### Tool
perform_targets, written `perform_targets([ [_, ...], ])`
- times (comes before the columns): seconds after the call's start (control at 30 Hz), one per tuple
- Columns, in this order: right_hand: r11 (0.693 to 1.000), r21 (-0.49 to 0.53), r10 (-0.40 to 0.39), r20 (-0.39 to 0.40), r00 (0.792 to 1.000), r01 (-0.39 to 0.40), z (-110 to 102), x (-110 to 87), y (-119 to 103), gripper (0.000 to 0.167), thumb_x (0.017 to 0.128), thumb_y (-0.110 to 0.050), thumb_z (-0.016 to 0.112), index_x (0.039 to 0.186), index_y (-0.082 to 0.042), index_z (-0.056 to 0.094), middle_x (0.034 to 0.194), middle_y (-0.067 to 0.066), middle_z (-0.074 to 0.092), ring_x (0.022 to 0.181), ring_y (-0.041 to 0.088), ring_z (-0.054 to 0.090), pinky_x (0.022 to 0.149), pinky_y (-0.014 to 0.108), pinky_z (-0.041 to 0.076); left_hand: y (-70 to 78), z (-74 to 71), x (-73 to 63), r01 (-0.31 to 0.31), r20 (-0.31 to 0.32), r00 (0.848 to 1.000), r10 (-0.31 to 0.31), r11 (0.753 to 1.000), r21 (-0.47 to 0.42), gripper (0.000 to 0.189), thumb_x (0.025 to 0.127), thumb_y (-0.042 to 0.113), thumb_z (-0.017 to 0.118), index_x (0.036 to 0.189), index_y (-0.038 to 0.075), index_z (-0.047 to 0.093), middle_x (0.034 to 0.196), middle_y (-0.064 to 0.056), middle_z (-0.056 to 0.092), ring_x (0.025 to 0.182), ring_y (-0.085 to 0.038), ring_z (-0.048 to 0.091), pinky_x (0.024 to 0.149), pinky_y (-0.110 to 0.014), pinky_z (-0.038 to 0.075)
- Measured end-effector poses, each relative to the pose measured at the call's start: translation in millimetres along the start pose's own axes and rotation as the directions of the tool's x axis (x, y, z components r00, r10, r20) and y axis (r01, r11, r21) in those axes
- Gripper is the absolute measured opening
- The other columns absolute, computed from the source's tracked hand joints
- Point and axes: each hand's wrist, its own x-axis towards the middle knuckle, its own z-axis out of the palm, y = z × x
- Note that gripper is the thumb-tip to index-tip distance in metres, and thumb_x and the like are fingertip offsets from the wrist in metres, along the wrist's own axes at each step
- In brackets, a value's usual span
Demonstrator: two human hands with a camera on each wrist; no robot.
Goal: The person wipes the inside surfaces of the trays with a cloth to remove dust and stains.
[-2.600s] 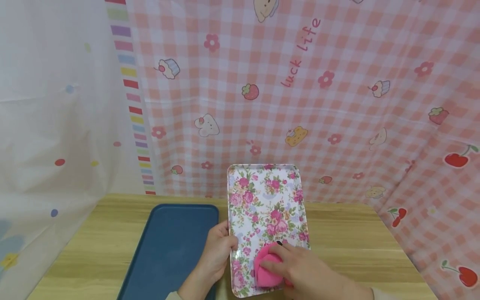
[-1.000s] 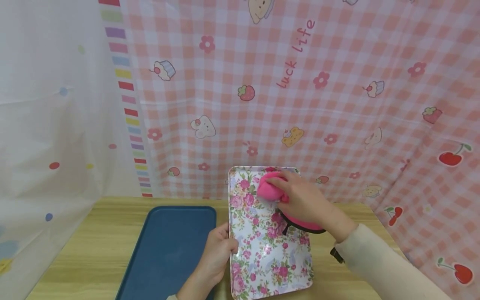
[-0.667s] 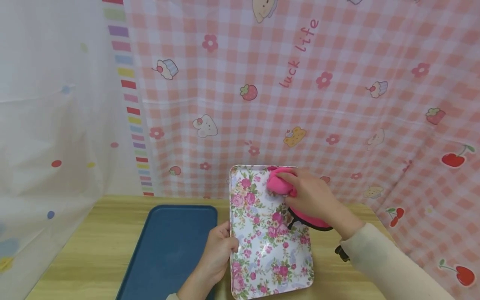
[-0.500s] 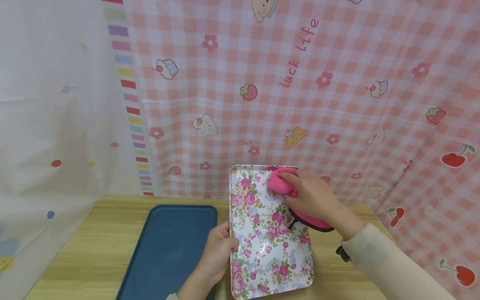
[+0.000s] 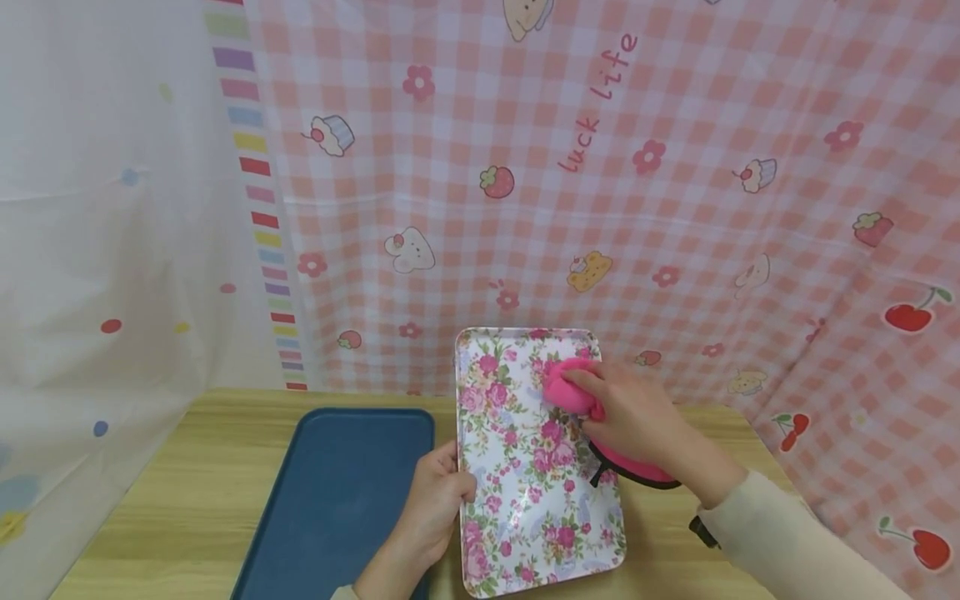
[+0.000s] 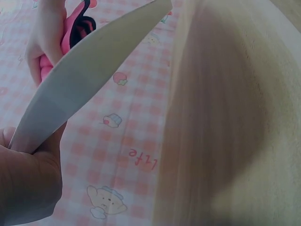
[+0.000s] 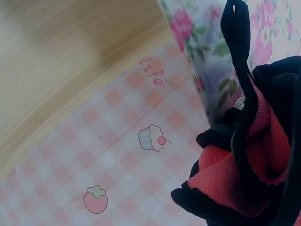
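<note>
My left hand (image 5: 438, 500) grips the left edge of a floral tray (image 5: 517, 500), thumb over the rim, and holds it tilted up off the table. The left wrist view shows the tray's plain pale underside (image 6: 80, 70) from the side, with the left hand (image 6: 33, 183) at its edge. My right hand (image 5: 637, 417) grips a bunched pink cloth (image 5: 572, 387) with black edging and presses it on the tray's upper right part. Folds of the cloth (image 7: 225, 179) and its black hanging loop (image 7: 236, 35) fill the right side of the right wrist view.
A dark blue tray (image 5: 345, 492) lies flat on the wooden table (image 5: 172, 492), left of the floral one. A pink checked curtain (image 5: 465, 108) hangs behind the table and along its right side. White sheeting (image 5: 97, 250) hangs at the left.
The right hand has carried the cloth from the tray's lower part up to its top right, then slightly back down. The left hand keeps its grip; the tray has barely moved.
</note>
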Motion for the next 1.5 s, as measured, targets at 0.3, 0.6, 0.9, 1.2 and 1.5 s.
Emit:
perform_targets([
  [0.3, 0.998, 0.054, -0.016, 0.035, 0.999, 0.014, 4.6, -21.3, -7.5, 0.061, 0.075, -0.014, 0.081, 0.135, -0.012, 0.070, 0.117, 0.012, 0.069, 0.082, 0.018, 0.059, 0.055, 0.027, 0.043, 2.0, -0.4, 1.0, 0.004, -0.016, 1.000, -0.004, 1.000, 0.008, 0.069, 0.064, -0.013, 0.045, 0.131, -0.012, 0.062, 0.108, -0.017, 0.075, 0.089, -0.017, 0.069, 0.069, -0.027, 0.051],
  [0.6, 0.995, 0.075, -0.074, 0.042, 0.996, 0.071, 7.2, -37.9, -15.9, 0.059, 0.075, -0.012, 0.082, 0.133, -0.013, 0.071, 0.111, 0.007, 0.067, 0.081, 0.012, 0.051, 0.064, 0.027, 0.046, 0.8, -0.8, 0.9, -0.014, -0.019, 1.000, 0.014, 1.000, 0.009, 0.069, 0.063, -0.014, 0.045, 0.129, -0.011, 0.063, 0.108, -0.016, 0.075, 0.089, -0.018, 0.068, 0.068, -0.027, 0.048],
  [0.9, 0.993, 0.076, -0.095, 0.067, 0.993, 0.090, 17.7, -58.8, -26.4, 0.060, 0.074, -0.013, 0.081, 0.133, -0.017, 0.071, 0.118, 0.005, 0.068, 0.086, 0.012, 0.053, 0.066, 0.026, 0.046, 1.8, -0.4, 0.7, -0.007, -0.030, 1.000, 0.008, 1.000, 0.016, 0.070, 0.063, -0.014, 0.045, 0.130, -0.011, 0.063, 0.109, -0.017, 0.075, 0.086, -0.017, 0.065, 0.066, -0.027, 0.046],
  [1.2, 0.985, 0.104, -0.150, 0.090, 0.985, 0.140, 25.0, -73.9, -29.9, 0.059, 0.072, -0.011, 0.082, 0.131, -0.015, 0.072, 0.116, 0.002, 0.069, 0.081, 0.007, 0.052, 0.067, 0.025, 0.047, 3.7, -3.2, 1.1, -0.009, -0.069, 0.998, 0.013, 0.998, 0.057, 0.073, 0.062, -0.015, 0.047, 0.133, -0.009, 0.064, 0.114, -0.015, 0.073, 0.071, -0.015, 0.046, 0.059, -0.026, 0.036],
  [1.5, 0.977, 0.136, -0.182, 0.155, 0.971, 0.162, 27.5, -87.4, -30.9, 0.062, 0.074, -0.015, 0.085, 0.134, -0.018, 0.070, 0.128, 0.007, 0.068, 0.105, 0.020, 0.067, 0.081, 0.037, 0.057, 3.6, -3.8, 1.0, -0.017, -0.074, 0.997, 0.022, 0.998, 0.068, 0.069, 0.064, -0.015, 0.048, 0.130, -0.009, 0.065, 0.114, -0.015, 0.072, 0.088, -0.020, 0.053, 0.063, -0.027, 0.040],
])
